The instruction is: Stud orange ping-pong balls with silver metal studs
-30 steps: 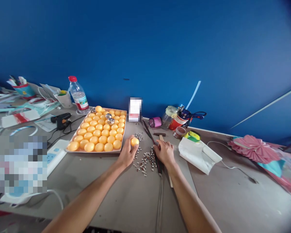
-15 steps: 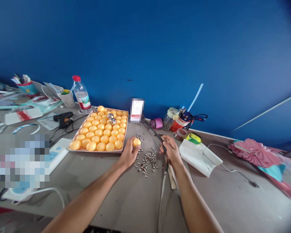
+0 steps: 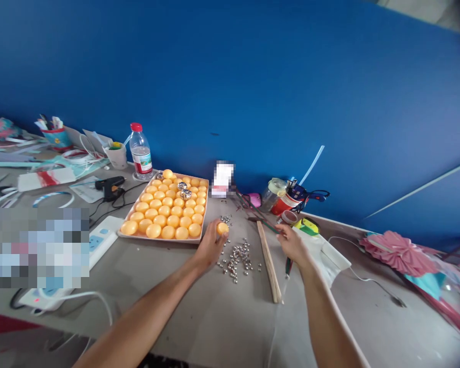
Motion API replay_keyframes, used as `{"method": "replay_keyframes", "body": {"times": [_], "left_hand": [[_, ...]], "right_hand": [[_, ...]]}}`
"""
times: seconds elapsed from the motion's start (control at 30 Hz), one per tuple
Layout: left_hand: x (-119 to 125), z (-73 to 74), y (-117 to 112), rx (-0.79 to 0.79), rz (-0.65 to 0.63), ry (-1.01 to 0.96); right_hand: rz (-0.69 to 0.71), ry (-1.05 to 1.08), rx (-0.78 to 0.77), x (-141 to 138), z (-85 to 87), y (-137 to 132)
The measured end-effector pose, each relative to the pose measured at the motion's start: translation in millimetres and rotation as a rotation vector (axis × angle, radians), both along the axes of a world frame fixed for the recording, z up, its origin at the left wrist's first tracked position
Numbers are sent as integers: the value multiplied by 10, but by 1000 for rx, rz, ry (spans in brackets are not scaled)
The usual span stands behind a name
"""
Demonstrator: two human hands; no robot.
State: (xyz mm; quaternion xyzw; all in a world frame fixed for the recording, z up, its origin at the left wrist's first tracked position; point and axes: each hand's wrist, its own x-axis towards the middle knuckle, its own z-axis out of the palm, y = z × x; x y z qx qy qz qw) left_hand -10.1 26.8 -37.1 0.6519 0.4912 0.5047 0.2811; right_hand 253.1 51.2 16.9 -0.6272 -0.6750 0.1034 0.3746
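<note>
My left hand [image 3: 211,244] is closed round an orange table-tennis ball [image 3: 222,228], just above the table. Close to its right, many small shiny metal bells or beads [image 3: 238,258] lie scattered; I cannot tell which. My right hand [image 3: 292,241] pinches a long, thin, dark green rod-like thing [image 3: 267,223] whose exact kind I cannot make out. Its lower end shows below the hand, near a pale cord. Between the hands lies a bundle of flat wooden sticks [image 3: 269,263]. More orange balls fill a shallow tray [image 3: 161,239] left of my left hand, with a few silver balls [image 3: 185,194] on top.
A bottle [image 3: 141,153] and a black glue gun [image 3: 111,187] are behind and left of the tray. At the back right stand a clear jar [image 3: 273,194] and a red tool cup [image 3: 285,203]. White power strips [image 3: 103,237] lie left; a pink paper fan [image 3: 400,250] lies right.
My right hand has moved right, away from the wooden sticks, with the dark green thing in it. My left hand still holds the ball. The camera view has shifted slightly.
</note>
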Motion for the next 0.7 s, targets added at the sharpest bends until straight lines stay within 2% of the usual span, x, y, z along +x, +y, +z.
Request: {"method": "replay_keyframes", "body": {"times": [0.03,0.1,0.2,0.27,0.33,0.5,0.6,0.7], "left_hand": [[7,1,2,-4,5,-5],[18,8,4,-23,7,-4],[24,20,-1,-54,7,2],[21,26,-9,-49,11,1],[17,32,-18,-35,14,2],[6,69,-43,-43,-1,14],[5,100,-56,-45,-1,8],[8,121,-63,-53,-5,4]], "right_hand": [[-94,-119,53,69,22,7],[-137,-171,93,114,60,-30],[-18,-151,181,-87,10,-230],[109,-119,127,-321,-131,-422],[174,-112,64,-533,-334,-599],[102,-211,76,-768,-802,-779],[43,-220,42,-843,-918,-749],[58,-222,5,-969,-934,-693]]}}
